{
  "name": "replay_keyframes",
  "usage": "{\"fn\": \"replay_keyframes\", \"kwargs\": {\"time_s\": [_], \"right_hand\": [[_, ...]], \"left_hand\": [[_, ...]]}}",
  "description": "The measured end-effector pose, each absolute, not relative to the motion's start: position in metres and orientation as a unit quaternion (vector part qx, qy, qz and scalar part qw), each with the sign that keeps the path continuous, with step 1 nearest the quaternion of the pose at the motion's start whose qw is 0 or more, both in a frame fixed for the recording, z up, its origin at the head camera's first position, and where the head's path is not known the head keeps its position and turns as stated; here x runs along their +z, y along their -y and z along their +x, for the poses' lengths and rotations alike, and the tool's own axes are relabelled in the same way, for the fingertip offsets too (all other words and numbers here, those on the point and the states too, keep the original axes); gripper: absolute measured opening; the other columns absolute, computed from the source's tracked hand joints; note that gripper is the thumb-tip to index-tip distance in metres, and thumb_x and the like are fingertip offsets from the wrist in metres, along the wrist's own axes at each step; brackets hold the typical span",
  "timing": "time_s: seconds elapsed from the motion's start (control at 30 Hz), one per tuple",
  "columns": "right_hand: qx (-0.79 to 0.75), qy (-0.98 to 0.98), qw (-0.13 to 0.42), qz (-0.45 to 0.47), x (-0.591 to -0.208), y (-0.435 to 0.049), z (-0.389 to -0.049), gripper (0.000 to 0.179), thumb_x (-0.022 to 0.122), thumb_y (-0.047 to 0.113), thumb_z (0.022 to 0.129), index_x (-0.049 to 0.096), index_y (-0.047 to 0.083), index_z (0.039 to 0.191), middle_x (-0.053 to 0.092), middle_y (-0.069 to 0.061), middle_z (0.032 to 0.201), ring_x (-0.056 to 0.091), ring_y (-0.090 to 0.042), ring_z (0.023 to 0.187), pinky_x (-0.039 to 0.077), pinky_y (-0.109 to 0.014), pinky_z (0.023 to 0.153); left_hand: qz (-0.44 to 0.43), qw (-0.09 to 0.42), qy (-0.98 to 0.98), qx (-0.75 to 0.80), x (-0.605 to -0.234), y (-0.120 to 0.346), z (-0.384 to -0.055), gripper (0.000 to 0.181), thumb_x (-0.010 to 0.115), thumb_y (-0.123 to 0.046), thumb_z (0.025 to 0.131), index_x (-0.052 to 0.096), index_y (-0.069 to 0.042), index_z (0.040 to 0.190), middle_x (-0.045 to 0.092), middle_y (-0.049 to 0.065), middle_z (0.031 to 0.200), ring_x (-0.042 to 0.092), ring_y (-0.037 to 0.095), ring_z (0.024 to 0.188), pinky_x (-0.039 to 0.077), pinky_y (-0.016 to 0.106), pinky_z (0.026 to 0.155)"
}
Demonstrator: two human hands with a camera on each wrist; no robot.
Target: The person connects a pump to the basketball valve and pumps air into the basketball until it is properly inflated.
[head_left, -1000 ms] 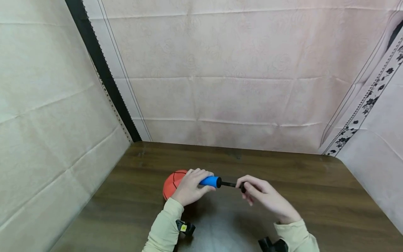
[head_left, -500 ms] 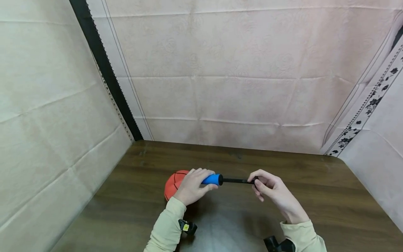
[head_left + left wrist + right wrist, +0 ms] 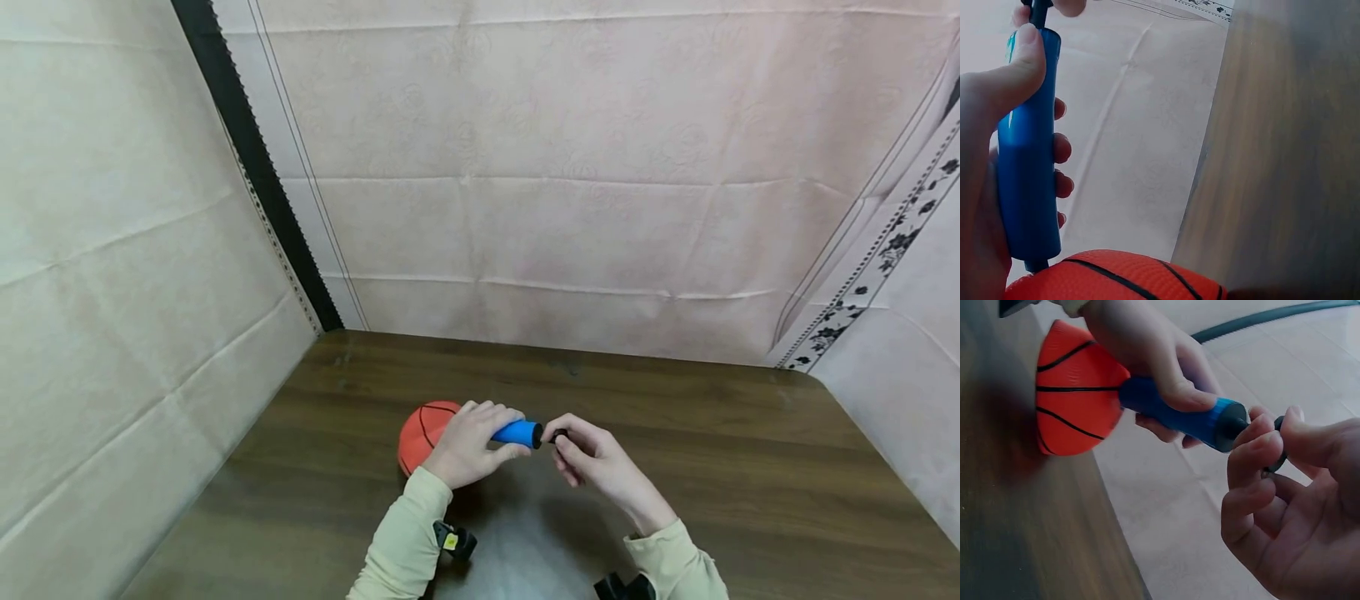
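Observation:
My left hand (image 3: 472, 446) grips the blue barrel of a hand pump (image 3: 1029, 162), thumb along one side and fingers round the other. The pump's black lower end meets a red ball with black lines (image 3: 1079, 394), like a small basketball. In the right wrist view the ball's outline looks angular rather than round. My right hand (image 3: 596, 458) pinches the pump's black round handle (image 3: 1279, 444) between thumb and fingers. Only a short piece of the black rod shows between barrel and handle. The exact joint at the ball is partly hidden.
Everything is above a brown wood-grain table (image 3: 360, 533). Pale cloth walls (image 3: 562, 208) rise behind it and at both sides. Black cameras sit on both wrists, with the left wrist camera (image 3: 455, 542) close above the tabletop.
The right hand first drew the pump handle out to the right, then pushed it back left, close to the barrel. The left hand and ball stay nearly in place.

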State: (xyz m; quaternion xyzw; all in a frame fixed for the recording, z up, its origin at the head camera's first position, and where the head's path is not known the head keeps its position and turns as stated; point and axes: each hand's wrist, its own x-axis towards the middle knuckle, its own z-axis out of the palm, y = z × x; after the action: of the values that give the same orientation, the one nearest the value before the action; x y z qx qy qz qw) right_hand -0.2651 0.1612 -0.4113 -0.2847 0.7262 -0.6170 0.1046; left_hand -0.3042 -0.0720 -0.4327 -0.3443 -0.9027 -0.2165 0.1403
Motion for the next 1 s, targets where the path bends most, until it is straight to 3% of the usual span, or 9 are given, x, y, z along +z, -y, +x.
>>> {"fn": "replay_keyframes", "kwargs": {"time_s": [0.13, 0.2, 0.33, 0.6, 0.83, 1.0], "right_hand": [[-0.584, -0.753, 0.110, -0.281, -0.410, -0.158, -0.263, 0.022, 0.046, 0.017, 0.103, 0.054, 0.002, 0.116, 0.052, -0.013, 0.078, 0.048, -0.016, 0.055, 0.047, -0.027, 0.052], [-0.571, -0.762, 0.119, -0.282, -0.408, -0.160, -0.260, 0.022, 0.047, 0.020, 0.103, 0.055, 0.006, 0.117, 0.053, -0.020, 0.080, 0.048, -0.024, 0.057, 0.047, -0.027, 0.054], [-0.550, -0.767, 0.135, -0.302, -0.401, -0.167, -0.257, 0.022, 0.046, 0.023, 0.103, 0.055, 0.012, 0.120, 0.054, -0.024, 0.083, 0.049, -0.029, 0.061, 0.047, -0.028, 0.057], [-0.550, -0.760, 0.130, -0.321, -0.386, -0.184, -0.252, 0.024, 0.041, 0.021, 0.105, 0.055, 0.008, 0.119, 0.056, -0.014, 0.084, 0.048, -0.027, 0.059, 0.048, -0.029, 0.057], [-0.575, -0.748, 0.077, -0.321, -0.378, -0.207, -0.249, 0.023, 0.037, 0.011, 0.105, 0.056, 0.003, 0.116, 0.053, -0.009, 0.071, 0.047, -0.022, 0.053, 0.047, -0.033, 0.055], [-0.580, -0.749, 0.070, -0.311, -0.378, -0.212, -0.249, 0.022, 0.037, 0.010, 0.105, 0.056, 0.004, 0.116, 0.052, 0.001, 0.070, 0.046, -0.022, 0.052, 0.047, -0.033, 0.056]], "left_hand": [[-0.350, 0.132, 0.899, -0.226, -0.431, 0.076, -0.304, 0.043, 0.067, -0.046, 0.087, 0.063, -0.019, 0.120, 0.068, -0.004, 0.106, 0.057, 0.011, 0.095, 0.044, 0.034, 0.090], [-0.353, 0.122, 0.897, -0.237, -0.430, 0.078, -0.304, 0.044, 0.068, -0.046, 0.086, 0.063, -0.018, 0.121, 0.068, -0.004, 0.106, 0.057, 0.011, 0.095, 0.044, 0.035, 0.091], [-0.363, 0.109, 0.889, -0.257, -0.428, 0.079, -0.303, 0.044, 0.069, -0.043, 0.087, 0.063, -0.018, 0.121, 0.068, -0.003, 0.109, 0.057, 0.011, 0.097, 0.044, 0.036, 0.092], [-0.359, 0.107, 0.883, -0.282, -0.426, 0.079, -0.302, 0.041, 0.068, -0.042, 0.087, 0.062, -0.021, 0.122, 0.069, -0.003, 0.113, 0.060, 0.013, 0.100, 0.042, 0.039, 0.094], [-0.315, 0.099, 0.895, -0.300, -0.431, 0.089, -0.307, 0.043, 0.069, -0.043, 0.087, 0.062, -0.021, 0.123, 0.068, -0.002, 0.118, 0.060, 0.015, 0.105, 0.043, 0.040, 0.094], [-0.311, 0.099, 0.895, -0.303, -0.431, 0.090, -0.307, 0.045, 0.069, -0.044, 0.086, 0.062, -0.019, 0.124, 0.068, -0.001, 0.120, 0.061, 0.018, 0.106, 0.044, 0.041, 0.092]]}}
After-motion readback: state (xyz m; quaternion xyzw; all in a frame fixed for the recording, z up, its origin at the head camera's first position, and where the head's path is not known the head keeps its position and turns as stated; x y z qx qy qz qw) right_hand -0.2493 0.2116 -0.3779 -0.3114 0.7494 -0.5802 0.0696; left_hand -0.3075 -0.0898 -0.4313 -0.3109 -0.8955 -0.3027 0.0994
